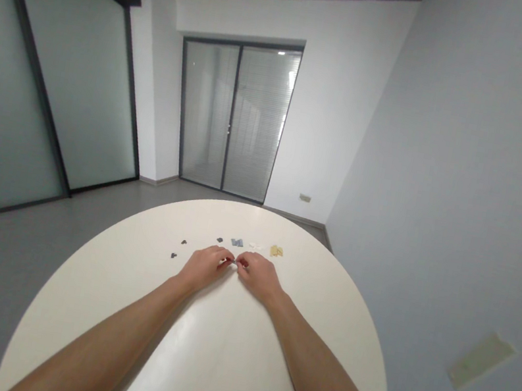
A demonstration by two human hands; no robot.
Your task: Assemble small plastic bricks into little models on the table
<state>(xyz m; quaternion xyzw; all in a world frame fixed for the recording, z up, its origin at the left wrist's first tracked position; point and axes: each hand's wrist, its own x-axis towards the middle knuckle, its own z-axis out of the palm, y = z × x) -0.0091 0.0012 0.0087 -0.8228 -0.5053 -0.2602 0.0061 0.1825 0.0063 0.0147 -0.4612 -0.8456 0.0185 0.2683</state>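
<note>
Over the middle of the table, my left hand and my right hand meet fingertip to fingertip, both closed in a pinch. Between them is a small dark piece, too small to name. Just beyond the fingers lie a little group of grey-blue flat pieces, some white pieces and a cluster of yellow pieces. Small dark pieces lie to the left: one beside the grey-blue group, another farther left, and a third nearer to me.
The round white table has its curved far edge a little past the pieces. A pale wall rises close on the right. Glass doors with blinds stand behind, and frosted panels line the left.
</note>
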